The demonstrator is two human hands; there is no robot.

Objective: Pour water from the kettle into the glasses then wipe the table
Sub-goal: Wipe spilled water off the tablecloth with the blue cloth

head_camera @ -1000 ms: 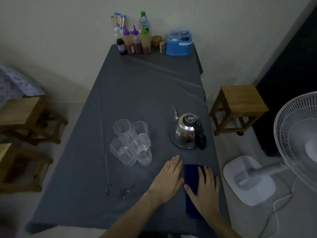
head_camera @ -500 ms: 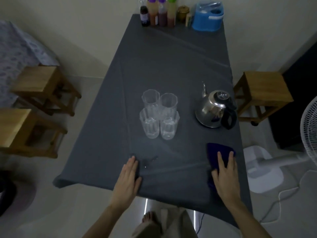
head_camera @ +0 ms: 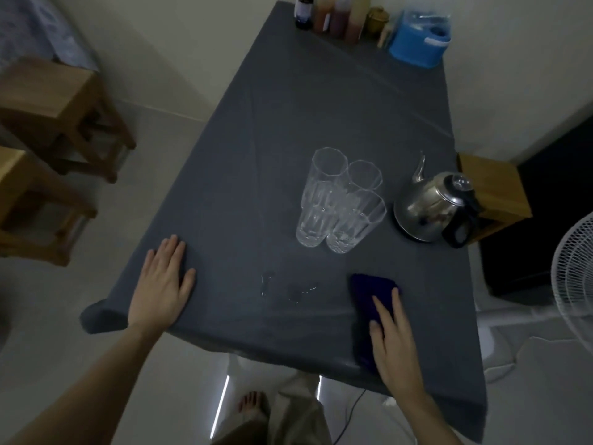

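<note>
Several clear glasses (head_camera: 340, 200) stand bunched together in the middle of a table draped with a grey cloth (head_camera: 321, 117). A steel kettle (head_camera: 431, 207) with a black handle sits just right of them, spout pointing away. A dark blue cloth (head_camera: 365, 300) lies near the front right edge, and my right hand (head_camera: 393, 342) rests flat on its near part. My left hand (head_camera: 162, 284) lies flat, fingers spread, on the front left corner of the table. A few small water drops (head_camera: 288, 285) glint between my hands.
Sauce bottles (head_camera: 333, 11) and a blue container (head_camera: 418, 40) line the table's far end. Wooden stools stand at the left (head_camera: 57, 101) and beside the kettle at the right (head_camera: 494, 194). A white fan (head_camera: 574, 277) stands at the right edge.
My left hand has slid left, from beside the blue cloth to the table's front left corner. My right hand stays on the cloth. The view has tilted further down.
</note>
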